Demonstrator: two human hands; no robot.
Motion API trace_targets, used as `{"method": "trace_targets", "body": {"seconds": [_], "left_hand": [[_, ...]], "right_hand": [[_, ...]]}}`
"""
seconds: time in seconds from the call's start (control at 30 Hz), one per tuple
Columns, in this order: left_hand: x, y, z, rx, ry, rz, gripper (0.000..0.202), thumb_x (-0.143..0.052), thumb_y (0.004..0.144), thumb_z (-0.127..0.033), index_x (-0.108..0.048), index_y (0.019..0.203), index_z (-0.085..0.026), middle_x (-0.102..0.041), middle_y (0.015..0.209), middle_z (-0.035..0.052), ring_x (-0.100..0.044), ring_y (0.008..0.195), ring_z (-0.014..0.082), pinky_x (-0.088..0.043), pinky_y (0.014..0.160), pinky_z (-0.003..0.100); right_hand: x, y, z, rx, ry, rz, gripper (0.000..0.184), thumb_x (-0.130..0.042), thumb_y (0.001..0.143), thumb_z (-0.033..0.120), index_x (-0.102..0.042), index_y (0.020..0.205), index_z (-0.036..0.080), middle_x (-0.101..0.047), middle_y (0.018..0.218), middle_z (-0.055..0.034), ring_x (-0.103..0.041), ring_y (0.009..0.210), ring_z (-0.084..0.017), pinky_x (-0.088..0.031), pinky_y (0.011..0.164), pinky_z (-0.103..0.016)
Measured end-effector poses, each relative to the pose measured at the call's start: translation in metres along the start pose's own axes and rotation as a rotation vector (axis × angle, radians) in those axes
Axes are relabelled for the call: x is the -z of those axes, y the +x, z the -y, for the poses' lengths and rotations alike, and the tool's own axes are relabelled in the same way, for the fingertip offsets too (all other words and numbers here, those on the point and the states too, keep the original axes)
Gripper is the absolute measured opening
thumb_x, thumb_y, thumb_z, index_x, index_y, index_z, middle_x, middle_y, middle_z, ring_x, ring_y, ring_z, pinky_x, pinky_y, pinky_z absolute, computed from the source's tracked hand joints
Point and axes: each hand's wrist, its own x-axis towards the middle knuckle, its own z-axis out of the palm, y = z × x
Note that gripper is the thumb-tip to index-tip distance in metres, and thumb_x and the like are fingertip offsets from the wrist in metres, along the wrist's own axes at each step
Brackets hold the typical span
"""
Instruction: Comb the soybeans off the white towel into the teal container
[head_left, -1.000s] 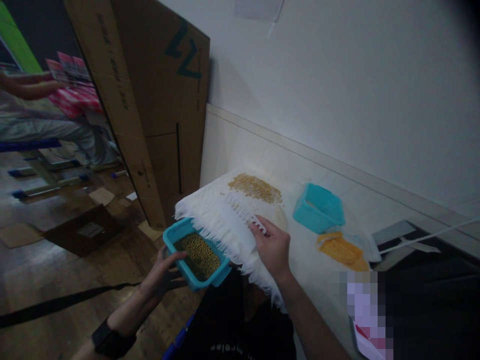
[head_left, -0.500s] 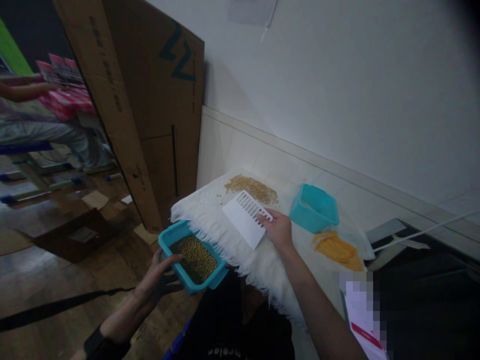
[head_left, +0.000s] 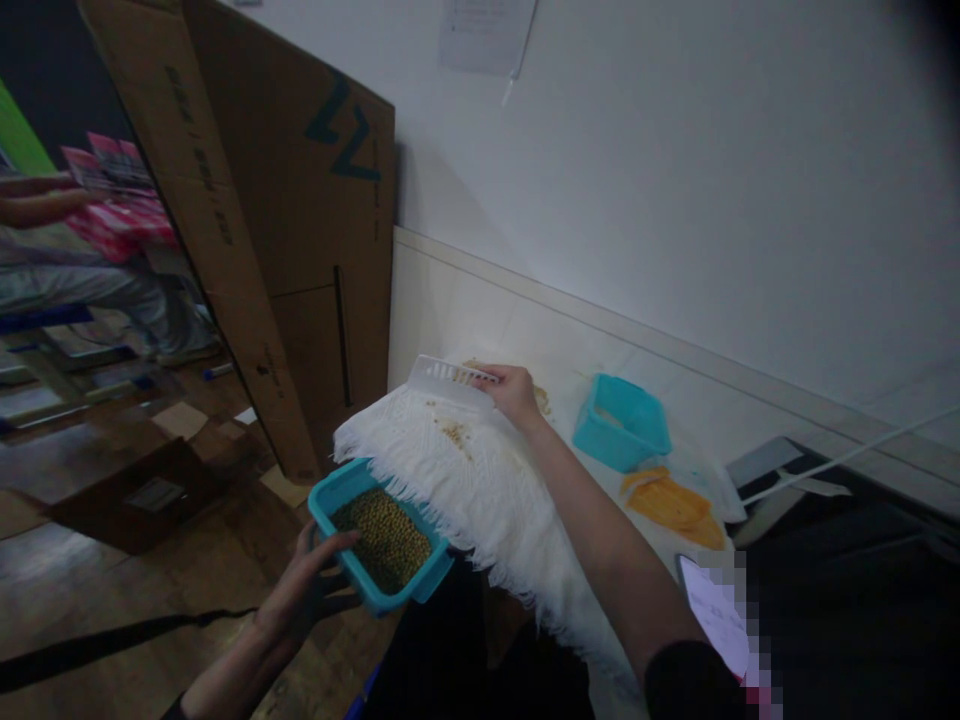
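My left hand (head_left: 304, 595) grips a teal plastic tub (head_left: 379, 537) filled with greenish beans, held just below the fringed near edge of a white towel (head_left: 480, 490) that covers the table. My right hand (head_left: 514, 390) reaches to the towel's far side and is closed on a white slotted scraper (head_left: 450, 378), which stands on edge over a pile of tan grains (head_left: 457, 433). A few of those grains lie scattered on the towel in front of the scraper.
A second teal tub (head_left: 621, 422) sits on the table to the right, with an orange cloth (head_left: 671, 505) beside it. A tall cardboard box (head_left: 285, 220) leans against the wall at left. Another person's arm (head_left: 34, 200) shows at far left. A white cable (head_left: 855, 462) crosses at right.
My right hand carried the scraper from the towel's near edge to its far side, behind the grain pile, and tipped it on edge. The tub in my left hand stayed at the towel's edge.
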Motion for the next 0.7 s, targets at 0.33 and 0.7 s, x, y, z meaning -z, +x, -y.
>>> {"method": "trace_targets", "body": {"seconds": [0.33, 0.7], "left_hand": [[-0.002, -0.005, -0.005, 0.023, 0.003, -0.012, 0.092, -0.088, 0.081, -0.042, -0.035, 0.156, -0.042, -0.072, 0.110, 0.0079, -0.080, 0.082, 0.0296, -0.067, 0.078, 0.051], [-0.001, -0.003, -0.002, -0.008, -0.006, -0.022, 0.087, -0.090, 0.077, -0.040, -0.043, 0.151, -0.039, -0.072, 0.115, 0.0083, -0.078, 0.077, 0.0271, -0.067, 0.076, 0.050]], "right_hand": [[-0.037, -0.018, -0.004, 0.067, -0.112, 0.075, 0.023, -0.080, 0.086, 0.008, -0.090, 0.100, 0.022, -0.088, 0.104, -0.0081, -0.085, 0.100, -0.027, -0.065, 0.096, -0.037], [-0.005, -0.055, -0.005, 0.192, -0.212, 0.248, 0.040, -0.074, 0.082, -0.004, -0.090, 0.097, 0.030, -0.087, 0.103, -0.0020, -0.086, 0.098, -0.026, -0.066, 0.098, -0.038]]}}
